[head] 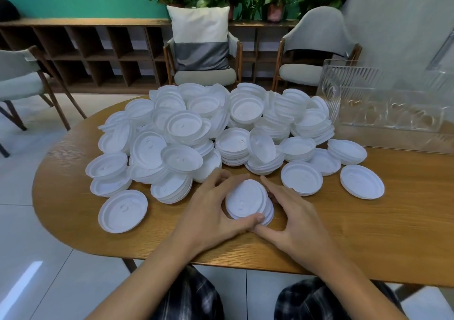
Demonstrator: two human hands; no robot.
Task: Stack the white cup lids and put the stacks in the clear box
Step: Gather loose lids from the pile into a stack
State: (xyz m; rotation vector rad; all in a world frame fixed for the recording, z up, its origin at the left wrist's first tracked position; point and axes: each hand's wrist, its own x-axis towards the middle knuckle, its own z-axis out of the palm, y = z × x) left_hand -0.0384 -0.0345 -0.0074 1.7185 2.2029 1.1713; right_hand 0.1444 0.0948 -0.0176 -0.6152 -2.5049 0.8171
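A small stack of white cup lids [248,200] rests on the wooden table [368,233] near its front edge. My left hand [211,211] cups the stack from the left, thumb along its near rim. My right hand [294,219] closes on it from the right, fingers against its far side. Behind lies a big heap of white lids [208,133], some nested in short stacks. The clear box [383,103] stands at the table's far right, with ribbed walls and nothing white inside.
Single lids lie apart at the front left [122,211] and right [361,181]. Chairs stand beyond the table, one with a cushion [200,37]. The table's near edge runs just above my knees.
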